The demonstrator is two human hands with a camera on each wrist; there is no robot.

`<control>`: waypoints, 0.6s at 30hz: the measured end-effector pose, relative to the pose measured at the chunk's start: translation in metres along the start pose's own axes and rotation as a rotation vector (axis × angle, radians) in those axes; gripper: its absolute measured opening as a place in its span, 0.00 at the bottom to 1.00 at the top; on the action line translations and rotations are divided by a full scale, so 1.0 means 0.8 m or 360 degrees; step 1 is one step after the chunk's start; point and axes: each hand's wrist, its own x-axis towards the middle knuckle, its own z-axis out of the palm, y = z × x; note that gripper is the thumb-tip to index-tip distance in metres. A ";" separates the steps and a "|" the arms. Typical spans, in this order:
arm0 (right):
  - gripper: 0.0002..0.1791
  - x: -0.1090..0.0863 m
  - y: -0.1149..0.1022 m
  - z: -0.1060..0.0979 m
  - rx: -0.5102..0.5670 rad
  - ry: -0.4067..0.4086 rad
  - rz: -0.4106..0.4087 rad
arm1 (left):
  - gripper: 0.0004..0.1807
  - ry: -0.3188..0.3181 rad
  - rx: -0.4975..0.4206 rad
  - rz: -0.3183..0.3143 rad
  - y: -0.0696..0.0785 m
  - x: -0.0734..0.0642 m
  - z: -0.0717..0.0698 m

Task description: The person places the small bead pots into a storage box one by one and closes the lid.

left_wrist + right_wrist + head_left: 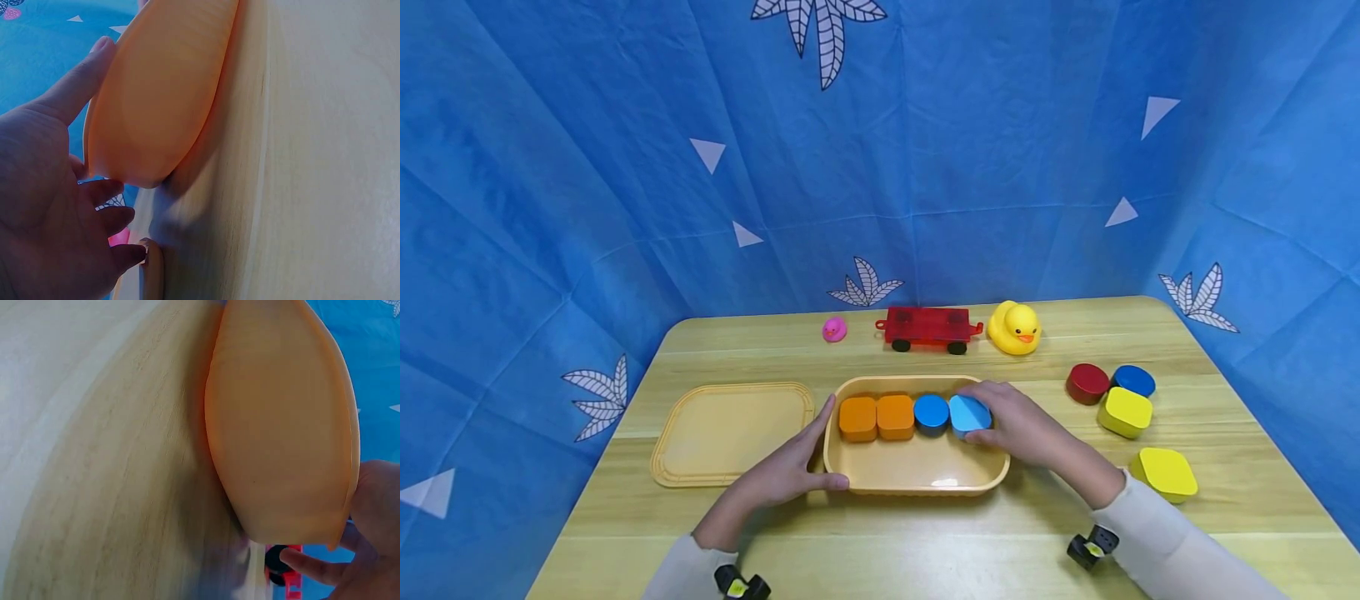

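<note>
A tan plastic box [917,483] lies on the table, holding two orange rounded blocks [877,418], a dark blue round block [932,414] and a light blue rounded-square block [970,413] in a row along its back wall. At the box's left end, my left hand [786,471] steadies it, thumb at the front rim and a finger along the side. My right hand [1018,422] reaches over the right end and pinches the light blue block inside the box. Both wrist views show the box's outer wall [156,94]; the blocks are hidden there.
A tan lid [733,433] lies left of the box. Behind stand a small pink duck [834,329], a red toy wagon [928,327] and a yellow duck [1015,327]. To the right are a red round block [1087,383], a blue one [1133,381] and two yellow blocks [1165,472].
</note>
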 end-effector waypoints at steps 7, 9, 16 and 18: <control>0.34 0.002 -0.003 0.005 -0.0048 -0.0010 -0.0009 | 0.66 0.0004 0.0005 0.0015 -0.001 0.000 0.000; 0.34 0.003 -0.004 0.006 -0.0058 -0.0006 -0.0016 | 0.66 0.0001 0.0005 0.0016 -0.002 0.000 0.001; 0.34 0.003 -0.005 0.009 -0.0068 -0.0008 0.0026 | 0.66 -0.0001 -0.0010 0.0036 -0.005 0.001 0.002; 0.34 0.002 -0.005 0.008 -0.0075 -0.0009 0.0037 | 0.66 -0.0002 -0.0014 0.0034 -0.004 0.001 0.001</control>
